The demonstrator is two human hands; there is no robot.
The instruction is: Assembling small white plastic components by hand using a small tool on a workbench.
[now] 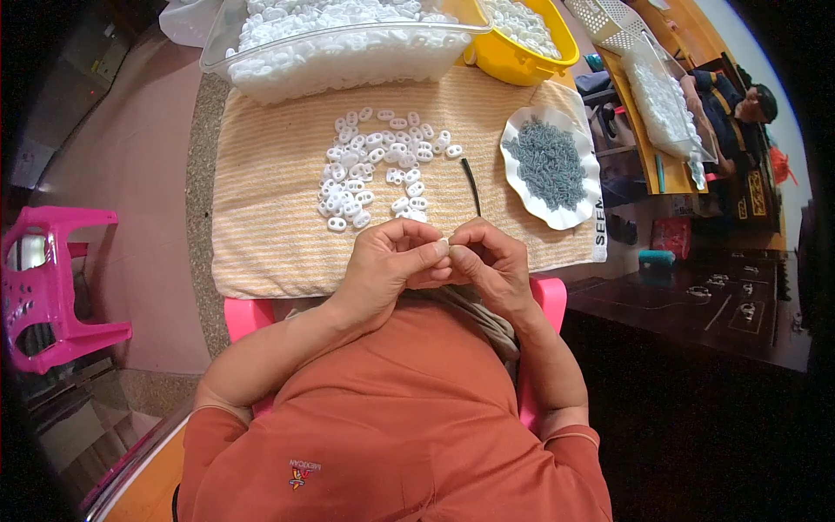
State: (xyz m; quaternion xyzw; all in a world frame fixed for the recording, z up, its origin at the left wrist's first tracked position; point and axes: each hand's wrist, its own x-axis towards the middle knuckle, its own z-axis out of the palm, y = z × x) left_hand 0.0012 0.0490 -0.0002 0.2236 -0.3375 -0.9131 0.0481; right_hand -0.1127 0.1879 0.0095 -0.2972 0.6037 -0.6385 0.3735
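Left hand: the left hand (393, 261) is curled, thumb and fingertips pinched on a small white plastic piece (444, 244) just at the near edge of the cloth.
Right hand: the right hand (492, 257) meets the left, its fingertips closed on the same piece; the two hands touch at the tips.
Piece held: only a sliver of white shows between the fingers, too small to tell its form.
Loose pile: white oval plastic pieces (376, 165), each with two holes, lie scattered on the cloth just beyond the hands.
Black stick: a thin black tool (471, 185) lies on the cloth between the pile and the plate, just beyond the right hand.
Cloth: a striped orange and cream towel (270, 217) covers the table; its near edge runs just under the hands, its left part is bare.
Plate: a white scalloped plate (577, 211) of small grey-blue parts (548, 161) sits at the towel's right edge, near the right hand.
Far edge: a clear plastic tub (261, 74) heaped with white pieces and a yellow bowl (513, 63) close the far side of the towel.
Left side: open pink floor, with a pink plastic stool (54, 287) well apart.
Right side: a dark low table (696, 304) stands close by.
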